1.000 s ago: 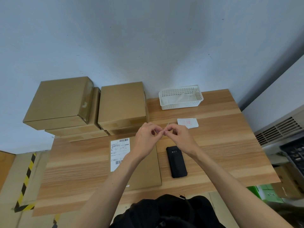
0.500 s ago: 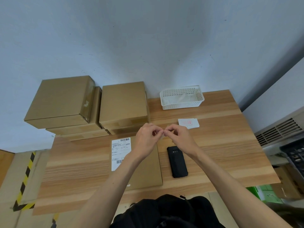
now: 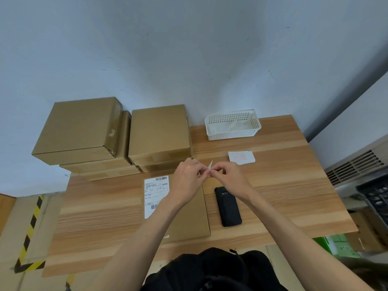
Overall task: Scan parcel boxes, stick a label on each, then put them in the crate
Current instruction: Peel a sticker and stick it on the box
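A flat brown parcel box [image 3: 190, 219] with a white shipping label [image 3: 155, 195] lies on the wooden table [image 3: 100, 217] in front of me. Above its far edge, my left hand [image 3: 186, 181] and my right hand [image 3: 228, 177] meet fingertip to fingertip, both pinching a small white label [image 3: 210, 164] that sticks up between them. A black handheld scanner [image 3: 228, 206] lies flat just right of the box. A small stack of white labels with red print [image 3: 241, 157] sits behind my right hand.
Several closed brown boxes [image 3: 159, 133] are stacked at the table's back left against the wall. A white perforated basket [image 3: 234, 124] stands at the back. A dark crate [image 3: 375, 198] and an air unit are off the table's right edge.
Both hands stay pinched together over the box. The small white label now sticks up a little more visibly between the fingertips.
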